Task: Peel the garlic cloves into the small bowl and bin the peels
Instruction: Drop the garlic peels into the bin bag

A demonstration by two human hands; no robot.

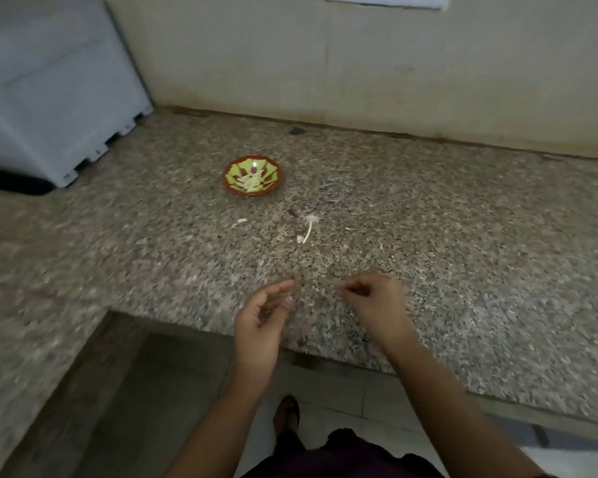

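Note:
A small red and green bowl stands on the granite counter and holds several pale peeled garlic cloves. In front of it lie white peel scraps and a garlic stem, plus a small pale piece. My left hand hovers over the counter's front edge, palm turned inward, fingers loosely curled, nothing visible in it. My right hand is beside it, fingers curled with fingertips pinched together; the frame is blurred and I cannot see whether anything is between them.
A grey appliance or box stands on the counter at the back left. The wall runs along the back. The counter wraps round to the left; below its front edge are floor tiles and my foot.

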